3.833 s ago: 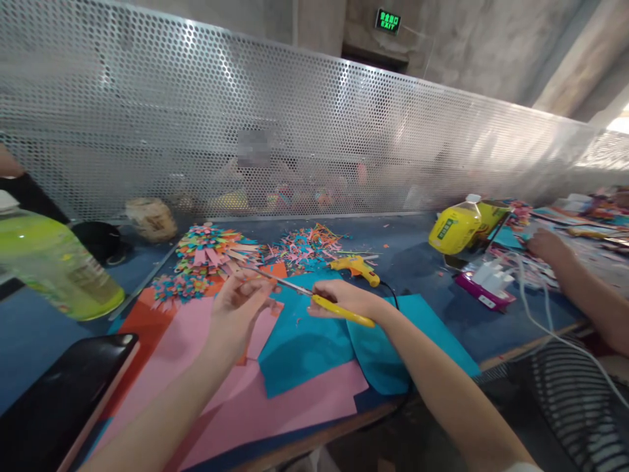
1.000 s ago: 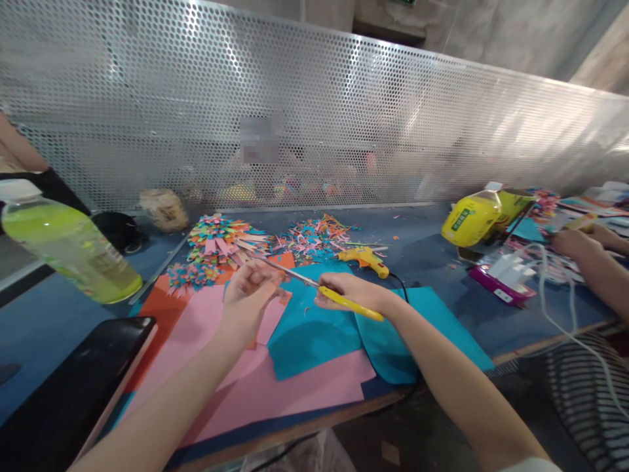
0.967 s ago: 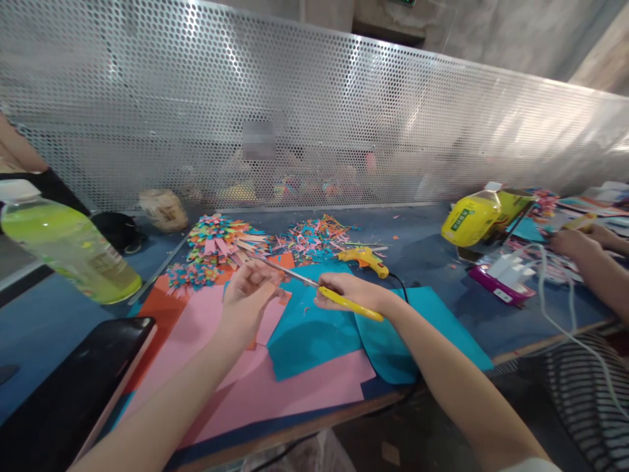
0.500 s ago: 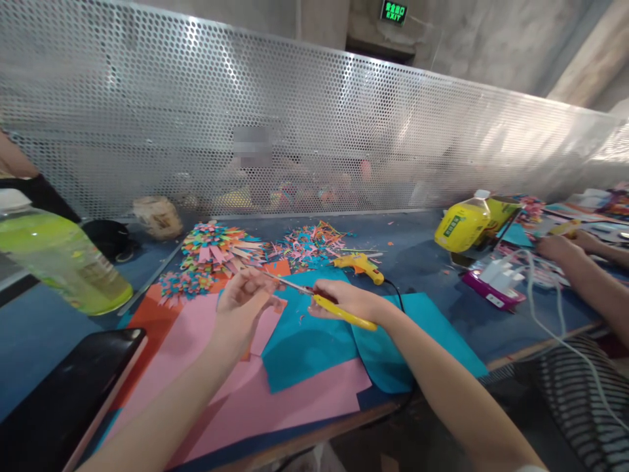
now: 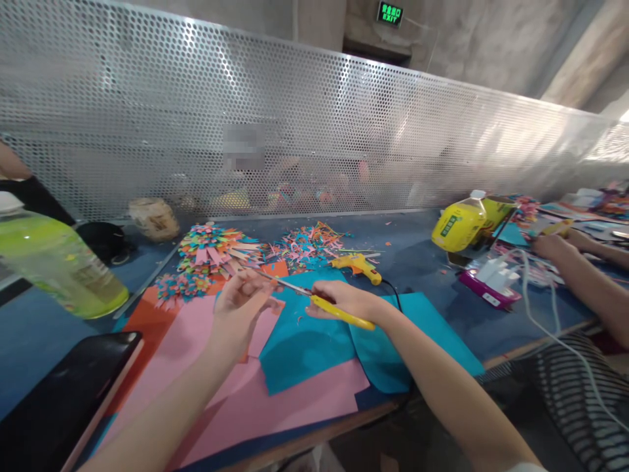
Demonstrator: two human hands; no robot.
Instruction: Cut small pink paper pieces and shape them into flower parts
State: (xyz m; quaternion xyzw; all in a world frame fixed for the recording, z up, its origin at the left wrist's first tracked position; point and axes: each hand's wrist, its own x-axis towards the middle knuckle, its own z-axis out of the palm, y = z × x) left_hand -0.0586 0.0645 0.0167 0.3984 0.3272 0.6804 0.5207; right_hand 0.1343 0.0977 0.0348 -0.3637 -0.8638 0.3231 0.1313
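Yellow-handled scissors (image 5: 341,312) are gripped in my right hand (image 5: 344,296), their blades pointing left to the fingertips of my left hand. My left hand (image 5: 242,295) is closed in a pinch on what looks like a small paper strip, mostly hidden by the fingers. Below both hands lie blue paper sheets (image 5: 307,351) and pink paper sheets (image 5: 289,393), with an orange sheet (image 5: 147,313) at the left. Just behind my left hand sits a heap of cut, multicoloured paper pieces (image 5: 213,246).
A pile of thin paper scraps (image 5: 312,244) and a yellow glue gun (image 5: 358,265) with a black cord lie behind. A phone (image 5: 69,387) and green bottle (image 5: 63,262) stand left. At right are a yellow bottle (image 5: 459,224), a purple box (image 5: 489,288) and a co-worker's hands (image 5: 555,248).
The whole view has shifted slightly to the left. Both hands and the scissors keep nearly the same pose over the paper.
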